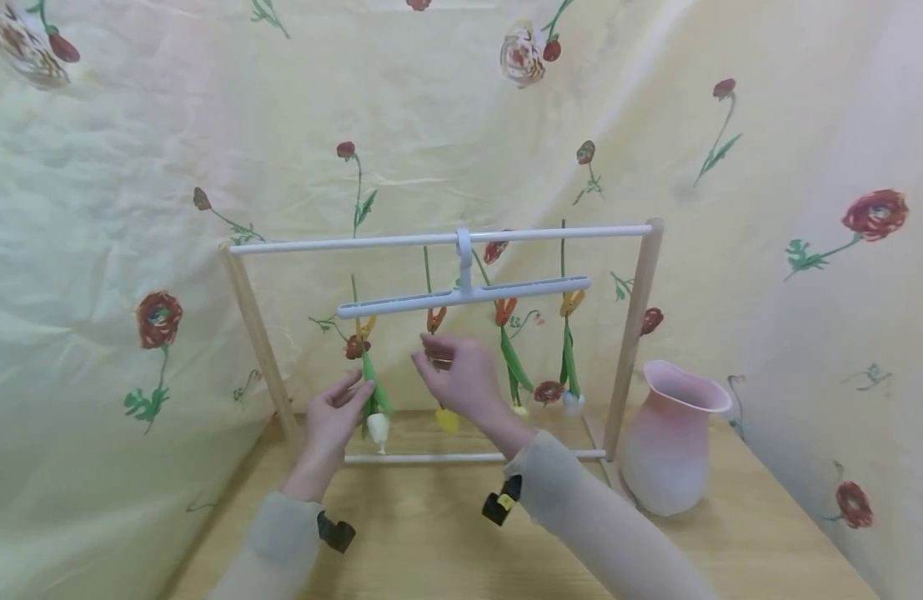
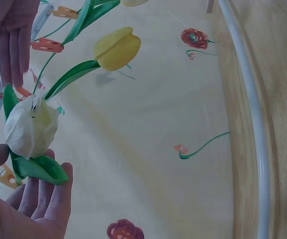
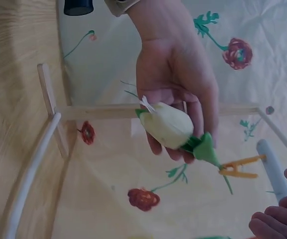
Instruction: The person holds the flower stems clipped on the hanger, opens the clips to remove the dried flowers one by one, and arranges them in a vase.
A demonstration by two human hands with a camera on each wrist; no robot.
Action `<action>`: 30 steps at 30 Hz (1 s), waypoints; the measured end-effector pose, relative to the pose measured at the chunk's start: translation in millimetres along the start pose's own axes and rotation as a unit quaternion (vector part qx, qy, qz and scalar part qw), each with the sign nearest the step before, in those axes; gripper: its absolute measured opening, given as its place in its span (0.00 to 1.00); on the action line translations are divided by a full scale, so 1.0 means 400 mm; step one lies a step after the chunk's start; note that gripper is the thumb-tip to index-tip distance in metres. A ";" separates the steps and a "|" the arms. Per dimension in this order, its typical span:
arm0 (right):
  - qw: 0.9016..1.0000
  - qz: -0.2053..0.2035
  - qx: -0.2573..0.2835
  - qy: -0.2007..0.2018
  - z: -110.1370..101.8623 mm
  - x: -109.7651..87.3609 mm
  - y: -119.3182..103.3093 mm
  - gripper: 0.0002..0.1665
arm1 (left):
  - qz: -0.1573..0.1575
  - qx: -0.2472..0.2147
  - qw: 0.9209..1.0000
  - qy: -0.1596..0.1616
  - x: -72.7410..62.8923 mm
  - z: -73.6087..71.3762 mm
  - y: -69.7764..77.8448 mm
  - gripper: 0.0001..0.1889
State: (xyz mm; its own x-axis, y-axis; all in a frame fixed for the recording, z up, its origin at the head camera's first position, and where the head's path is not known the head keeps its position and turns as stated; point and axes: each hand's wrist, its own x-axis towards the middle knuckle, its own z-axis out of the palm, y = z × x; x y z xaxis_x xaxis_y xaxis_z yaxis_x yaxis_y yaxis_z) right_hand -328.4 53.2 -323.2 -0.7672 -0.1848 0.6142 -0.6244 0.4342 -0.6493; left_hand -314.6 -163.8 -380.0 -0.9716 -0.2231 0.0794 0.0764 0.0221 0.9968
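A white hanger (image 1: 401, 306) hangs from the rack's top rod, with several artificial tulips upside down in clothespins along it. My left hand (image 1: 331, 421) is at the leftmost one, a white tulip (image 1: 378, 432) with green leaves, held by an orange clothespin (image 3: 240, 167). In the left wrist view, its loosely extended fingers (image 2: 48, 199) lie along the leaf and the thumb is beside the bloom. My right hand (image 1: 464, 379), fingers extended, is beside a red-orange clothespin (image 1: 435, 319) and overlaps the stem of a yellow tulip (image 1: 448, 419); nothing shows between its fingers.
The rack has wooden side posts (image 1: 632, 342) and a white lower rod (image 1: 438, 458). A pink-and-white vase (image 1: 667, 454) stands right of it on the wooden table (image 1: 416, 533). Two more tulips hang at the hanger's right half. Floral cloth (image 1: 281, 167) surrounds the table.
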 end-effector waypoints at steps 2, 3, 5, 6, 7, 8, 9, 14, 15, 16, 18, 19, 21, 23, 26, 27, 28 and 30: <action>1.000 0.000 -0.011 -0.014 0.030 0.011 -0.007 0.25 | -0.002 -0.003 1.000 0.003 0.000 0.001 0.001 0.27; 1.000 0.003 -0.015 -0.019 0.044 0.015 -0.009 0.26 | -0.004 -0.005 1.000 0.005 0.001 0.002 0.000 0.27; 0.999 0.006 -0.019 -0.025 0.067 0.021 -0.010 0.28 | -0.006 -0.009 1.000 0.007 0.000 0.004 -0.002 0.26; 0.999 0.010 -0.018 -0.026 0.078 0.024 -0.009 0.29 | -0.005 -0.011 1.000 0.008 -0.001 0.006 -0.003 0.25; 0.999 0.014 -0.018 -0.026 0.087 0.027 -0.008 0.30 | -0.005 -0.011 1.000 0.008 -0.003 0.008 -0.004 0.25; 0.999 0.015 -0.016 -0.026 0.094 0.029 -0.008 0.30 | -0.005 -0.013 1.000 0.008 -0.003 0.010 -0.004 0.24; 1.000 0.013 -0.013 -0.024 0.101 0.032 -0.006 0.30 | -0.005 -0.014 1.000 0.009 -0.005 0.012 -0.005 0.24; 1.000 0.007 0.008 0.012 0.124 0.055 -0.003 0.27 | -0.002 -0.018 1.000 0.011 -0.011 0.019 -0.002 0.24; 1.000 0.007 0.013 0.021 0.129 0.060 -0.003 0.26 | 0.000 -0.020 1.000 0.011 -0.013 0.020 -0.001 0.24; 0.999 0.010 0.017 0.029 0.134 0.066 -0.005 0.26 | 0.002 -0.023 1.000 0.011 -0.013 0.021 0.000 0.24; 0.999 0.013 0.022 0.043 0.148 0.076 -0.007 0.26 | 0.007 -0.026 1.000 0.011 -0.016 0.024 0.003 0.23; 0.998 0.013 0.026 0.048 0.155 0.081 -0.009 0.26 | 0.010 -0.031 0.999 0.010 -0.017 0.024 0.003 0.23; 0.998 0.020 0.038 0.051 0.170 0.090 -0.013 0.27 | 0.016 -0.034 0.999 0.010 -0.019 0.026 0.003 0.22; 0.997 0.027 0.045 0.055 0.184 0.098 -0.015 0.27 | 0.020 -0.038 0.999 0.008 -0.022 0.027 0.004 0.22; 0.995 0.032 0.057 0.074 0.200 0.110 -0.018 0.27 | 0.029 -0.041 0.999 0.004 -0.025 0.030 0.004 0.22; 0.994 0.029 0.063 0.083 0.203 0.114 -0.019 0.27 | 0.031 -0.040 0.999 0.003 -0.027 0.031 0.005 0.22; 0.993 0.025 0.069 0.092 0.205 0.118 -0.020 0.26 | 0.034 -0.040 0.999 0.003 -0.029 0.033 0.006 0.22; 0.991 0.011 0.078 0.103 0.207 0.124 -0.025 0.22 | 0.042 -0.036 0.998 0.002 -0.032 0.034 0.007 0.22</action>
State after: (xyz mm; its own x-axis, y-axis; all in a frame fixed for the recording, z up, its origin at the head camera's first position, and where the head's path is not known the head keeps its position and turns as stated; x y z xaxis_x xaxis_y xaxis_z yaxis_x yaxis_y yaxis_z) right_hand -372.5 -33.3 -323.3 -0.7440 0.0148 0.6680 -0.6361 0.2905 -0.7149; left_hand -305.1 -147.7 -378.1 -0.9603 -0.2267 0.1624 0.1735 -0.0296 0.9844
